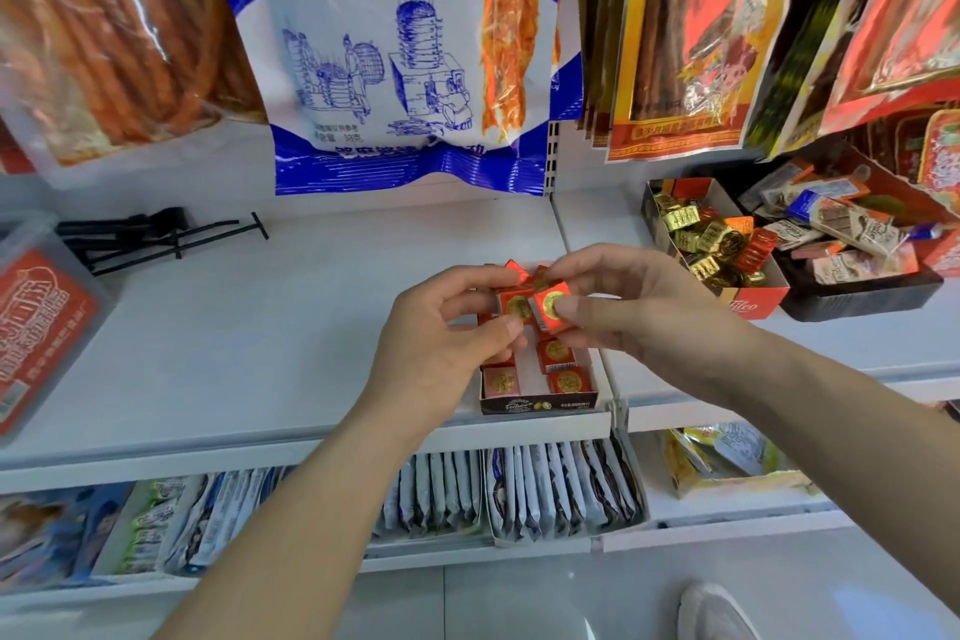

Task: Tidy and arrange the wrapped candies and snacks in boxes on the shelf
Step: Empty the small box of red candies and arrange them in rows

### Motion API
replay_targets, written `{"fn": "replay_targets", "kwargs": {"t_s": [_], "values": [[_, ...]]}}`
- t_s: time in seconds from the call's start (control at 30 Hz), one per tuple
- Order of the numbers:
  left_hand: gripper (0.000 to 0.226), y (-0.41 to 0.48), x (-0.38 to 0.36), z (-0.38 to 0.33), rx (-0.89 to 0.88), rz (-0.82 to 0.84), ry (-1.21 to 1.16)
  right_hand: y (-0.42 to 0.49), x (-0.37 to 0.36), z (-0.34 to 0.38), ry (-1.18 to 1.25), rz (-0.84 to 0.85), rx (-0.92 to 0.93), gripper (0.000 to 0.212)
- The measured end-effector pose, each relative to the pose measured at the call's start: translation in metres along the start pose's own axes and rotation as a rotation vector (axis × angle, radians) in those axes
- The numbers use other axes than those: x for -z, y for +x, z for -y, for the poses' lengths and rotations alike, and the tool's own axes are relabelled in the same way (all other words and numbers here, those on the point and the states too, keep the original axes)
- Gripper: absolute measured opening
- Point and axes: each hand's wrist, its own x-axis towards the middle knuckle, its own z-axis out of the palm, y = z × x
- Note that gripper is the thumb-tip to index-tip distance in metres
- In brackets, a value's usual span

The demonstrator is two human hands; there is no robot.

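A small dark candy box (540,403) stands at the front edge of the white shelf (260,327), with several red wrapped candies (563,379) lying flat inside. Just above the box, my left hand (447,327) pinches a red candy with a gold seal (517,308). My right hand (618,307) pinches a second red candy (551,307) right beside it, the two touching. More red candies (514,268) peek out behind my fingers. To the right, a red open box (748,307) holds gold and red wrapped candies (711,244).
A black tray (857,294) of chocolate bars sits at the far right. Black plastic hooks (156,239) lie at the shelf's back left, beside a clear tub with a red label (36,327). Snack bags hang above; upright packets (561,489) fill the lower shelf.
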Motion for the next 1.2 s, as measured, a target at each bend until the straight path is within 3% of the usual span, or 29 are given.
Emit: {"fn": "replay_targets", "kwargs": {"t_s": [0.3, 0.6, 0.67, 0.77, 0.93, 1.1, 1.2], "values": [[0.036, -0.002, -0.002, -0.003, 0.034, 0.083, -0.108, 0.004, -0.005, -0.003, -0.142, -0.102, 0.034, 0.042], [0.026, -0.001, 0.002, -0.006, 0.090, 0.108, -0.038, 0.005, -0.005, -0.001, -0.201, -0.078, -0.015, 0.024], [0.025, 0.002, 0.006, -0.001, 0.049, 0.088, 0.094, 0.005, -0.005, -0.002, -0.222, -0.076, -0.017, 0.022], [0.021, 0.007, 0.010, 0.011, -0.122, 0.019, 0.484, 0.008, 0.000, -0.003, -0.250, -0.146, -0.023, 0.021], [0.012, 0.014, -0.011, 0.014, -0.236, 0.123, 0.815, 0.008, 0.016, -0.007, -0.309, -0.278, -0.032, 0.025], [0.043, 0.021, -0.032, 0.007, -0.168, 0.129, 1.162, -0.002, 0.031, -0.011, -0.320, -0.290, -0.033, 0.026], [0.050, 0.022, -0.039, 0.003, -0.124, 0.108, 1.200, -0.006, 0.040, -0.012, -0.315, -0.295, -0.037, 0.026]]}}
